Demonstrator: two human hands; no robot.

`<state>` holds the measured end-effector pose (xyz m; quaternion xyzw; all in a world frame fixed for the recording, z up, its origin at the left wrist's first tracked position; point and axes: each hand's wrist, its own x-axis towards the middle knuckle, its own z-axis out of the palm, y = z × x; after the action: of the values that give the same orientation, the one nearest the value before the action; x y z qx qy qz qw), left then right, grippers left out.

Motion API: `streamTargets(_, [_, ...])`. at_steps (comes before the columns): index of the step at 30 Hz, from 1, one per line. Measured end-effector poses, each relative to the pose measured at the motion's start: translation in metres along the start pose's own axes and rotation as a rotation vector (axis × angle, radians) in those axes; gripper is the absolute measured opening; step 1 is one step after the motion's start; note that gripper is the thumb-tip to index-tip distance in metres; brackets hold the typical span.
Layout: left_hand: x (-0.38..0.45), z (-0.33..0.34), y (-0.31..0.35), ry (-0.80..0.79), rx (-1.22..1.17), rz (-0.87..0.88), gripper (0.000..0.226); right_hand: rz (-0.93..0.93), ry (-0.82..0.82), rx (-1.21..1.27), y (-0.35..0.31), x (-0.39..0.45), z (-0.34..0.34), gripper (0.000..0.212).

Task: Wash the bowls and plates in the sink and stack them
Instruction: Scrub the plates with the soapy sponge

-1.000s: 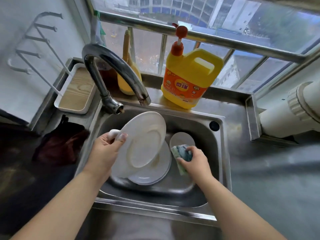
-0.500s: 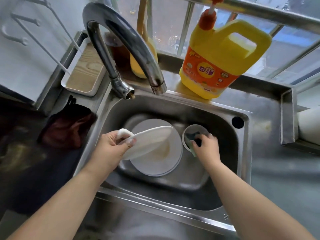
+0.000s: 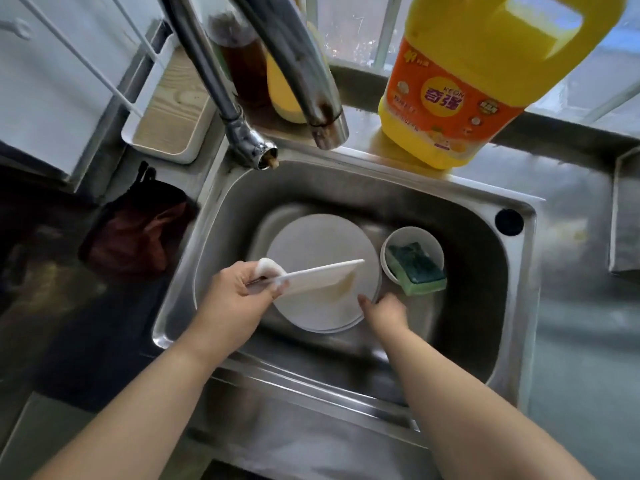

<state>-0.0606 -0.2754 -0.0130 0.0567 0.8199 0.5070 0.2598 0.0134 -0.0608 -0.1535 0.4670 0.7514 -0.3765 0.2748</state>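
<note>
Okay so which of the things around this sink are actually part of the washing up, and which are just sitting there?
Part of the job:
- plate gripped by the left hand
- stacked plates in the sink
- small bowl holding the sponge
- right hand, reaching in
- yellow detergent jug
- tap

Just lying about:
- wooden tray
- dark bag
- brown bottle

We found a single head-worn view, looking steeply down and forward into the sink (image 3: 512, 271) at close range; the faucet (image 3: 294, 64) crowded the upper frame, both forearms entering from below.
</note>
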Motion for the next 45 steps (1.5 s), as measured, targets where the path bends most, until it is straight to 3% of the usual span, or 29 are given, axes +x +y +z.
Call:
streamTargets(5, [-0.005, -0.001, -0.006, -0.008, 0.015, -0.006, 0.008, 0.053, 0.02, 0.071, 0.001, 0.02, 0.014, 0.065])
streamTargets(12, [-0.009, 0.005, -0.003, 0.034, -0.038, 0.023, 0.017, 0.018, 0.051, 0.109, 0.011, 0.019, 0.012, 0.042])
streamTargets(20, [-0.019, 0.003, -0.002, 0.033, -0.054, 0.038, 0.017, 0.048, 0.005, 0.056, 0.012, -0.001, 0.003, 0.042])
streamTargets(26, [-0.019, -0.007, 0.0, 0.057, -0.09, 0.069, 0.012, 0.025, 0.027, 0.162, 0.006, -0.023, -0.011, 0.037])
streamTargets(32, [-0.019, -0.017, 0.002, 0.086, -0.093, 0.092, 0.012, -0.129, 0.034, 0.192, -0.005, -0.049, -0.035, 0.03])
streamTargets(37, [-0.007, -0.021, 0.008, 0.085, -0.103, 0.087, 0.016, -0.224, 0.129, 0.203, -0.017, -0.074, -0.068, 0.013])
streamTargets(45, [0.03, -0.01, 0.021, 0.044, -0.086, 0.118, 0.017, -0.291, 0.261, 0.084, -0.007, -0.111, -0.126, 0.007])
